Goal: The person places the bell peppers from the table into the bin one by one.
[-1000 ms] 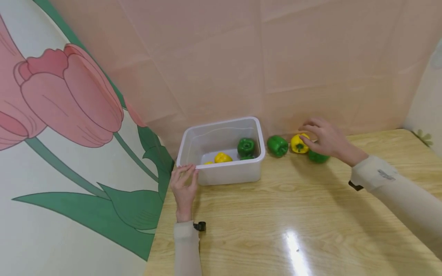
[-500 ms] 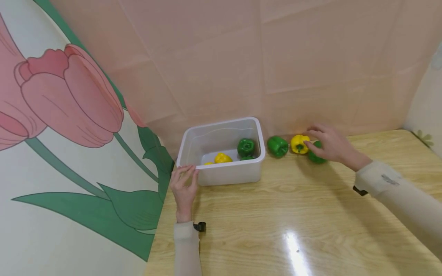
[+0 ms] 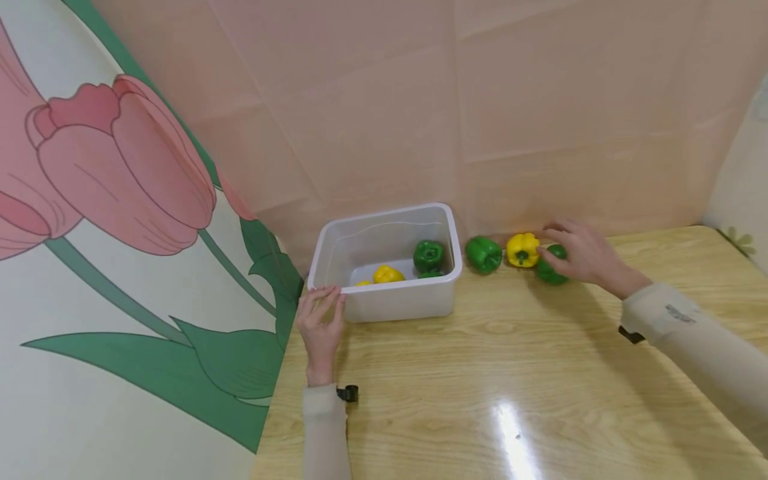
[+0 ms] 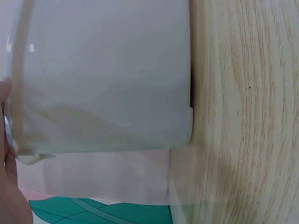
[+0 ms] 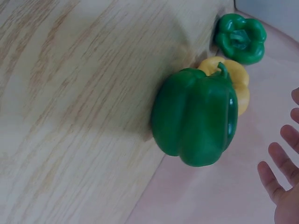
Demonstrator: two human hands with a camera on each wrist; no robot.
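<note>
A white plastic box (image 3: 399,303) stands at the back of the table, and my left hand (image 3: 320,333) grips its front rim near the left corner. To the right of the box, a green bell pepper (image 3: 483,255), a yellow bell pepper (image 3: 522,249) and another green bell pepper (image 3: 549,272) sit in a row. Over the rightmost one hovers my right hand (image 3: 583,255), which partly covers it from the head. In the right wrist view, that pepper (image 5: 194,119) appears large, apart from the spread fingers (image 5: 282,158).
Inside the box lie a green pepper (image 3: 429,256), a yellow pepper (image 3: 388,274) and parts of others behind the front wall. A pink cloth (image 3: 384,133) hangs along the table's back edge. On the left is a wall (image 3: 150,413) painted with tulips.
My right hand has moved right and slightly down, from over the yellow pepper to over the rightmost green one. The left hand stays on the box rim.
</note>
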